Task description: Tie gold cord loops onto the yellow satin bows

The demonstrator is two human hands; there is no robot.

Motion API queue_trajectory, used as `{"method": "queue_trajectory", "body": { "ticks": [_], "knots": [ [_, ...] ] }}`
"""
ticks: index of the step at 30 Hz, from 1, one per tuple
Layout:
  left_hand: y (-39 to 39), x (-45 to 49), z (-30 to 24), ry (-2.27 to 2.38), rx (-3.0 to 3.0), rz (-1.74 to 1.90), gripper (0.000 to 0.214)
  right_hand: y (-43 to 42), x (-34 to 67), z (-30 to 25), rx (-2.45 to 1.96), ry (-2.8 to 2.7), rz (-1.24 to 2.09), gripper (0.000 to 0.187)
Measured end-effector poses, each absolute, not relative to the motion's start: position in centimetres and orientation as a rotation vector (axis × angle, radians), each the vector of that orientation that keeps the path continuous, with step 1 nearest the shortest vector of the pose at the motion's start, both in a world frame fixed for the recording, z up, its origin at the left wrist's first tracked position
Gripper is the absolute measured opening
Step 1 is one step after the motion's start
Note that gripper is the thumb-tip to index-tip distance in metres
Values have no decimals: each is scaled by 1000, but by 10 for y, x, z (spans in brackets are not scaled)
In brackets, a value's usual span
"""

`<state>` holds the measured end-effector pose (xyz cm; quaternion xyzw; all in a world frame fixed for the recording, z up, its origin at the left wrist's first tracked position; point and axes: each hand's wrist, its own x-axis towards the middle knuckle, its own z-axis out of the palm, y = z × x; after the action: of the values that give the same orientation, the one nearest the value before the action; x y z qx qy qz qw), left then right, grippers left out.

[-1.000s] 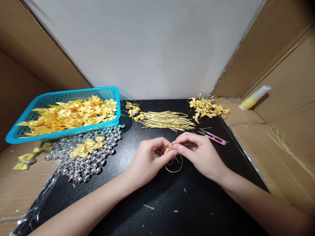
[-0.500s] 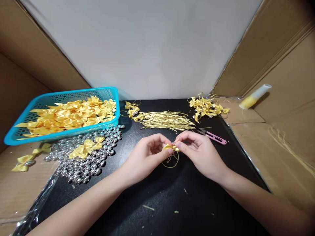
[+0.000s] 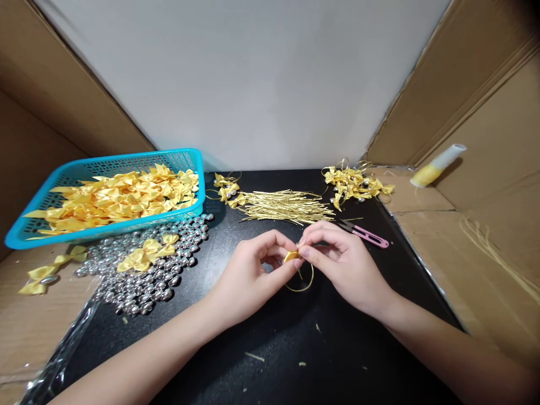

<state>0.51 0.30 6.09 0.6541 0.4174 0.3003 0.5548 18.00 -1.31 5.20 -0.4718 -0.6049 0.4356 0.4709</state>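
Note:
Between my two hands is a small yellow ribbon bow (image 3: 291, 256). My left hand (image 3: 264, 264) pinches the bow between thumb and fingers. Close against it, my right hand (image 3: 331, 253) has its thumb and fingertips pressed together at the bow's right side, where a bit of silver bead (image 3: 299, 245) shows. A loop of thin gold cord (image 3: 311, 281) hangs below the fingertips. What exactly the right fingertips grip is partly hidden. Just beyond them lies a bundle of cut gold cords (image 3: 289, 207).
A blue basket (image 3: 103, 226) of yellow bows stands at left, with silver beads (image 3: 147, 289) and a few bows before it. Pink thread snips (image 3: 371, 236) lie right of the cords. Bows with cords (image 3: 356, 184) are heaped behind. Cardboard walls (image 3: 485, 112) flank the black table (image 3: 253, 360).
The bow has turned in my fingers and shows less of its right side. The cord loop has swung to the right. Both hands have shifted only slightly.

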Motion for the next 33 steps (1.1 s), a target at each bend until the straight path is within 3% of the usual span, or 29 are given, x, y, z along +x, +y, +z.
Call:
{"method": "queue_trajectory", "body": {
  "ticks": [20,33],
  "knots": [
    [9,3,60,932,1384,667,19,-15,180,53,-1162,-1469,1084,9],
    [3,0,59,997,1683,738,16,-17,179,58,-1173,-1321,1225,10]
  ]
}}
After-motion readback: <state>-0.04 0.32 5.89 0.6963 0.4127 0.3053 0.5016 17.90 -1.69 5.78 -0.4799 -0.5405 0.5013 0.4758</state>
